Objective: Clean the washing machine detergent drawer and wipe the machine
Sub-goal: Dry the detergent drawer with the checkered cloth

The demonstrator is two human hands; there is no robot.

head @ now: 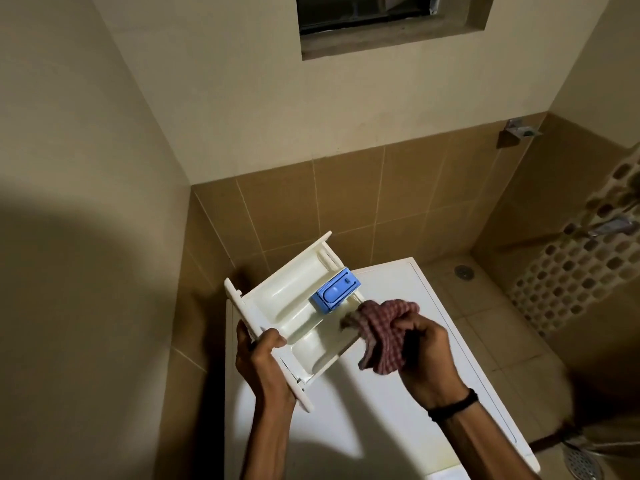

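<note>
Glossy tan wall tiles [346, 209], left hand [259, 358] gripping ribbed white plastic drawer [287, 306], right hand [426, 355] clutching crumpled checked cloth [384, 334].

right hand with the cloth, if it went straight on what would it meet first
Probably the side wall of the detergent drawer, just below the blue insert, with the red checked cloth in the right hand touching first; depth is unclear.

Bare forearms [273, 434], a thin black band [454, 404] circling the right wrist.
</note>
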